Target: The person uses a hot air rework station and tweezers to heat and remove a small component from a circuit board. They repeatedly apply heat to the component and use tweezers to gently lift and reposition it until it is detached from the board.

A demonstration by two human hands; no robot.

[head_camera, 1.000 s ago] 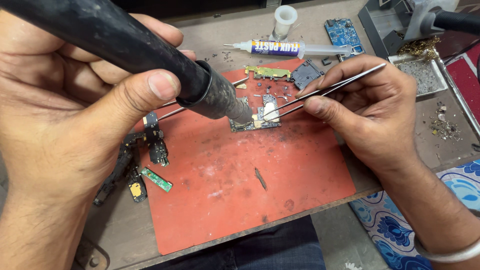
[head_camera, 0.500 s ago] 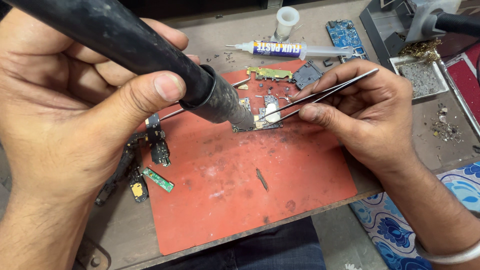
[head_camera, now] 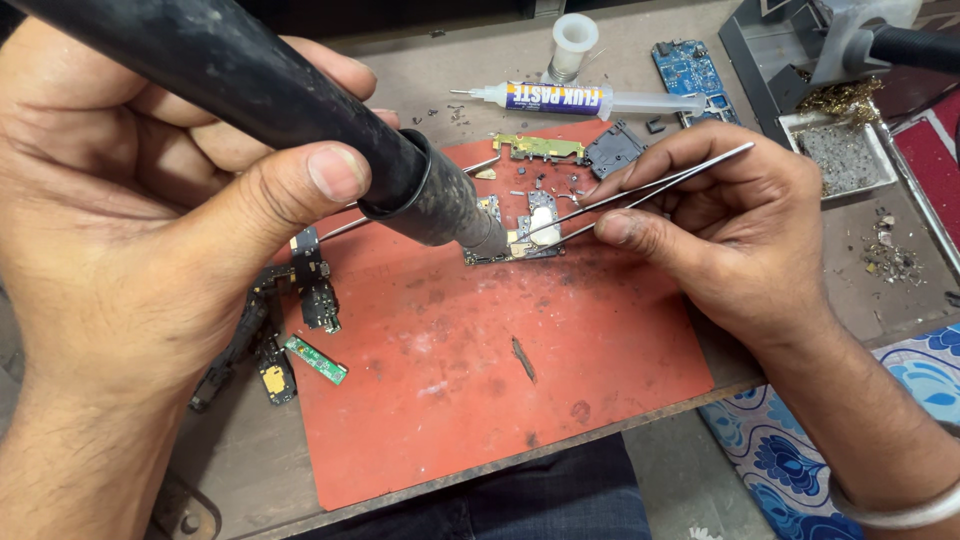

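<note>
On the worktop's red mat, the left hand fingers grip a hot-air handpiece over the small circuit board at frame centre; right hand fingers pinch tweezers there, mid-desoldering, calling for steadiness.

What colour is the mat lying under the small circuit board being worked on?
Reddish-orange mat, stained and scuffed, seen best in the head view.

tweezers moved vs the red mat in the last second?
Barely: tweezers keep their tips on the small circuit board at the red mat's upper middle.
</note>
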